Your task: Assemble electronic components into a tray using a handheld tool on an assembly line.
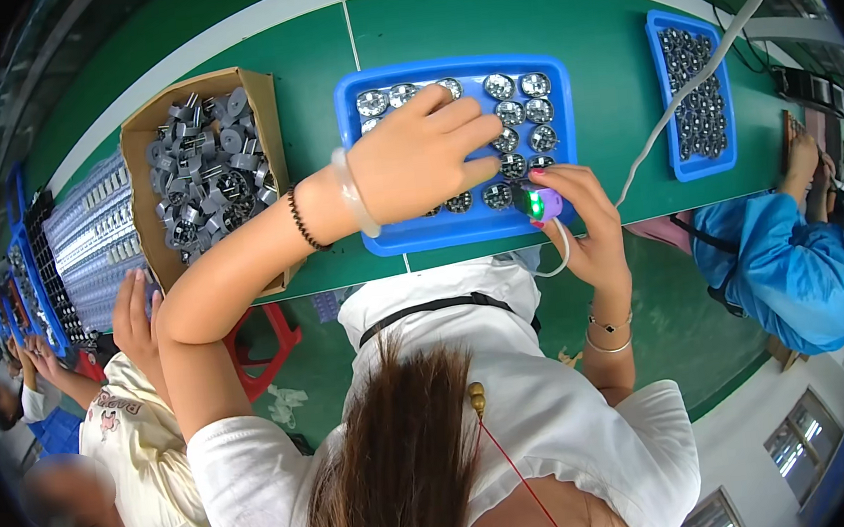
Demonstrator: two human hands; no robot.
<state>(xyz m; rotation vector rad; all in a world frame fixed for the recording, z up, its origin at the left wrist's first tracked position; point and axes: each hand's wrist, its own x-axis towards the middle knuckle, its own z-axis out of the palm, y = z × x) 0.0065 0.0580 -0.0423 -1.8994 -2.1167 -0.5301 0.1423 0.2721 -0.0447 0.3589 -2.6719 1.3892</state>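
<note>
One purple device (547,204), pinched between thumb and fingers of the right hand (597,220); grip closed on it. Its black end shows a green light and faces the left hand (423,155). Thin white cable (564,251) loops down from the device, just left of the right palm. Device sits at the near right corner of the blue tray (395,238); can't tell if it touches a part.

Left hand: over the tray, back up, fingers part bent and pointing right. Undersides hidden, can't tell if it's holding anything. Round silver parts (538,111) stand in rows beyond it and to the right of its fingers, a few on its near side; others covered by it.

Left of the left hand: cardboard box (270,126) of grey pronged parts (208,172), then clear plastic trays (93,237) farther out. Well right of the right hand: second blue tray (707,170), loaded with small round parts. White cord (681,100) hangs between. All on a green worktop (616,66). Co-worker in blue (783,262) farther right.
</note>
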